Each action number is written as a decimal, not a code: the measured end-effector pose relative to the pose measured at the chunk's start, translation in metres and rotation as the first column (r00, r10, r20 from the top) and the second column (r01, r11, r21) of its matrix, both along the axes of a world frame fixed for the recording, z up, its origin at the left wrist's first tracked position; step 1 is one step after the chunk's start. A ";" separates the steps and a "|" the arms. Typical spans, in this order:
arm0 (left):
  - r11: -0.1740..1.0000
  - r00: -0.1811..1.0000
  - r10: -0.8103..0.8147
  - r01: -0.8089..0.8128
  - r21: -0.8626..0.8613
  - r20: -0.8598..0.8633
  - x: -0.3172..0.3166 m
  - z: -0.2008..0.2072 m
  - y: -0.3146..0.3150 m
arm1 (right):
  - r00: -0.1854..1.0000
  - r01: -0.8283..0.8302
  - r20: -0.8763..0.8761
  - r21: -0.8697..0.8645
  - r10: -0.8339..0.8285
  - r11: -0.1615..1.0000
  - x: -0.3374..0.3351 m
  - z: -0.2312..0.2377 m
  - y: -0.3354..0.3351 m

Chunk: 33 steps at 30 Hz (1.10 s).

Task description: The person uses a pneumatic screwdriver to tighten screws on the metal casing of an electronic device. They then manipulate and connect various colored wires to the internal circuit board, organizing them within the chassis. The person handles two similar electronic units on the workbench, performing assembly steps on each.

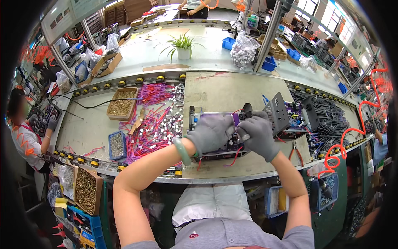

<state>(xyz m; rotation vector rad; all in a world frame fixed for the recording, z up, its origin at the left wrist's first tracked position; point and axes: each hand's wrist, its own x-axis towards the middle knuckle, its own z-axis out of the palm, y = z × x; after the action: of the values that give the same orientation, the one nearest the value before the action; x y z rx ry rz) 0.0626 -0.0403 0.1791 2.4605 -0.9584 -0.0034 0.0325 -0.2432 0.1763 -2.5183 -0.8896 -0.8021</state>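
Together, the left hand (212, 132) and right hand (260, 133), both gloved, curl inward over an open electronic unit (232, 145), which sits directly beneath them. Their fingers are bent and close together; what they pinch is hidden, so I cannot tell how far either is closed. Right of the grip stands a perforated grey panel (276, 113); pliers (296, 155) lie nearer the body.

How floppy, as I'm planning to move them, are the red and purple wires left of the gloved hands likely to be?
The wires are probably limp, since they are thin and many curve. They may tangle, as they lie crossed in a loose heap. Each seems likely light, with only small white connectors attached.
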 end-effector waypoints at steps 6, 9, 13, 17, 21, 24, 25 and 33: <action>0.973 0.933 0.195 -0.221 0.057 0.302 0.012 -0.006 0.041 | 0.990 -0.099 -0.134 -0.381 0.051 0.919 0.018 0.003 0.002; 0.969 0.947 0.246 -0.238 -0.066 0.205 0.010 -0.014 0.041 | 0.992 -0.106 -0.102 -0.300 0.079 0.948 0.017 0.003 0.004; 0.962 0.954 0.256 -0.236 -0.137 0.154 0.012 -0.019 0.040 | 0.993 -0.043 -0.115 -0.276 0.011 0.960 0.013 -0.001 0.005; 0.954 0.956 0.264 -0.239 -0.181 0.130 0.012 -0.020 0.040 | 0.990 -0.096 -0.128 -0.365 0.052 0.926 0.018 0.001 0.006; 0.946 0.959 0.256 -0.222 -0.236 0.125 0.010 -0.018 0.039 | 0.973 -0.196 -0.199 -0.415 0.121 0.889 0.017 0.004 0.001; 0.942 0.955 0.265 -0.227 -0.247 0.133 0.012 -0.021 0.036 | 0.974 -0.187 -0.193 -0.406 0.116 0.895 0.020 0.008 0.004; 0.941 0.952 0.272 -0.233 -0.244 0.139 0.013 -0.022 0.036 | 0.970 -0.207 -0.204 -0.427 0.129 0.880 0.022 0.008 0.004; 0.946 0.951 0.283 -0.256 -0.198 0.123 0.012 -0.018 0.035 | 0.956 -0.273 -0.218 -0.405 0.198 0.872 0.025 0.009 0.010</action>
<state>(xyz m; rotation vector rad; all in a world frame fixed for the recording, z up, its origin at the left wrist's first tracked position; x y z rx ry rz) 0.0750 -0.0049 0.1614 2.4271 -0.6401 0.3509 0.0578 -0.2335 0.1857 -2.7104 -1.4117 -0.3272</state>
